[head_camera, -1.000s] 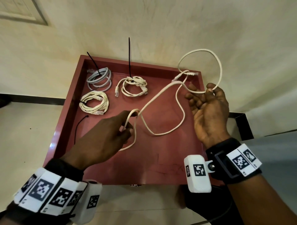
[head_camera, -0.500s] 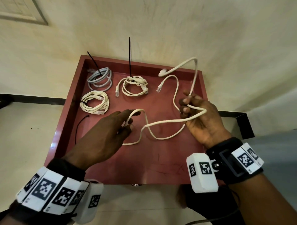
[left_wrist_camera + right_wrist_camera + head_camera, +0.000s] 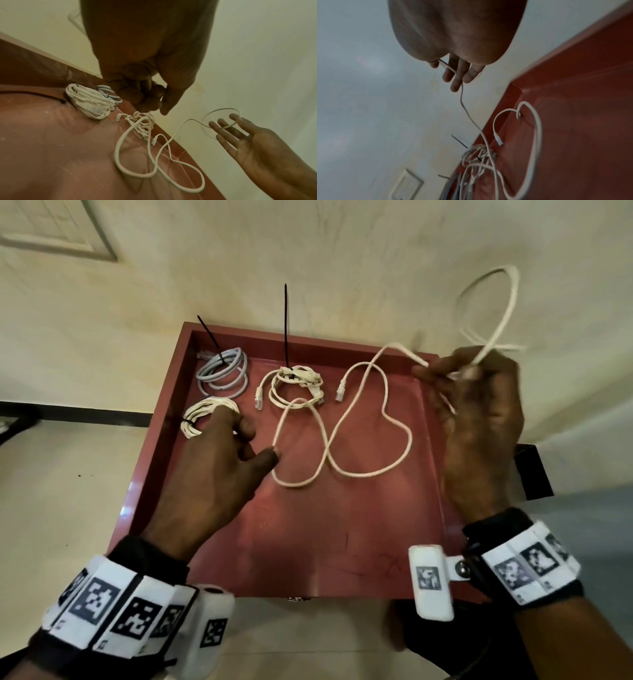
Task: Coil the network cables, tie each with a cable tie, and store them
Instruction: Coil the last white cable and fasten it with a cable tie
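A loose white network cable (image 3: 409,440) lies in curves on the red tray (image 3: 308,542). One end of it rises to my right hand (image 3: 472,371) at the tray's back right corner. There the cable (image 3: 537,129) runs between the nearly straight fingers (image 3: 228,125), and a blurred loop stands above them. My left hand (image 3: 255,441) hovers over the tray's left half with fingers loosely curled and holds nothing; its thumb tip is beside a cable bend. Three tied coils sit at the back left: grey (image 3: 224,369), white (image 3: 205,412) and white (image 3: 298,381).
Two black cable tie tails (image 3: 285,323) stick up from the back coils. A loose black tie (image 3: 34,94) lies on the tray's left side. A cream wall stands behind the tray, and a dark block (image 3: 531,470) sits off its right edge.
My left hand has let go of the cable and shifted left toward the white coil. The cable's slack now lies on the tray. My right hand has lifted its loop up and to the right.
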